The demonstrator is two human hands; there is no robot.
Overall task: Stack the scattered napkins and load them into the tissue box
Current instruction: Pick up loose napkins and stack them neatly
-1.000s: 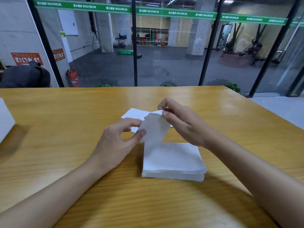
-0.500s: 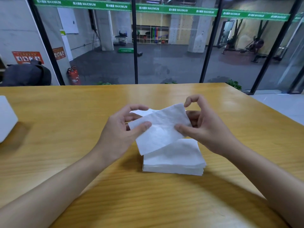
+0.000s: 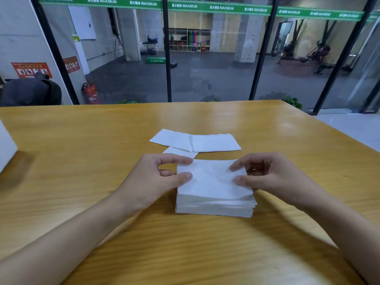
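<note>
Wooden tabletop point(image 3: 82, 161): napkin stack point(image 3: 213, 208) at centre, loose napkins point(image 3: 195, 140) at its 12 o'clock. Top sheet point(image 3: 211, 179) pinched at side edges by left grip point(image 3: 156, 179), right grip point(image 3: 267, 175). Best: square corners, lower flat, release.

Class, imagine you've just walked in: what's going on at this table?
A person is stacking napkins. The left hand and right hand pinch the top napkin by its sides, on the stack on the wooden table. Three loose napkins lie beyond it. A white box sits at the left edge, partly in view.
</note>
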